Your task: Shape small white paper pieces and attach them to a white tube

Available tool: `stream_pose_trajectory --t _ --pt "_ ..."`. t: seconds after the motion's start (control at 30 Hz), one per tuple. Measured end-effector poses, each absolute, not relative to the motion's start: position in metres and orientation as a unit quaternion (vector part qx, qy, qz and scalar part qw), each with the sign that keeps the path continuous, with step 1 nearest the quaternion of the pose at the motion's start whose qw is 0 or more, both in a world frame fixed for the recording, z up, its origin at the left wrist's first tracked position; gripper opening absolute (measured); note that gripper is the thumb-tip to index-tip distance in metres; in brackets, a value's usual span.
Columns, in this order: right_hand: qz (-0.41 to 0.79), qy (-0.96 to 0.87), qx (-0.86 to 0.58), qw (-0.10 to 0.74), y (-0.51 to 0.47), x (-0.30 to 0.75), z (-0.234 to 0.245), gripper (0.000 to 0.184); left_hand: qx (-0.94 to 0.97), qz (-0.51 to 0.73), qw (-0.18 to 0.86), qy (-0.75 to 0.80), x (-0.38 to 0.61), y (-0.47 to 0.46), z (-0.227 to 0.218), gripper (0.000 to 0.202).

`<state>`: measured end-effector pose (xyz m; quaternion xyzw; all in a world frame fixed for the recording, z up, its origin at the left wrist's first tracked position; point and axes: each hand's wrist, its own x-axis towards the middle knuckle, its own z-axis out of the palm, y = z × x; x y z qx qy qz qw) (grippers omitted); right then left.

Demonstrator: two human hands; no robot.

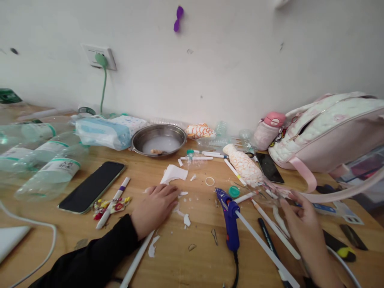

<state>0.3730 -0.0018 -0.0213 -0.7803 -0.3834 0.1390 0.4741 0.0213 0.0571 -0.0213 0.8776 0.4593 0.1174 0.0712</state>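
Observation:
My left hand (156, 208) rests palm down on the table, fingers together but stretched out, among torn white paper scraps (174, 174). A white rod (138, 258) runs out from beneath it. My right hand (304, 218) pinches a clear plastic piece (271, 192), blurred, at the near end of a white fish shape with orange scales (244, 166). Whether that piece is joined to the fish I cannot tell. Between my hands lies a blue glue gun (229, 220) with a long white glue stick (267, 248) sticking out of its back.
A steel bowl (159, 140) with cloudy liquid stands near the wall beside a second fish (200, 131). Clear bottles (55, 172) and a phone (93, 186) lie left. Right are a pink backpack (333, 132), a drink bottle (269, 130), another phone (269, 167) and several markers (276, 228).

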Motion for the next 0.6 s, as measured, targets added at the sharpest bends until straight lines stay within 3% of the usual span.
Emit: stream_pose_trajectory --t 0.6 --pt "0.148 -0.351 -0.780 0.496 -0.003 0.369 -0.016 0.057 0.855 0.138 0.128 0.484 0.027 0.075 -0.027 0.021"
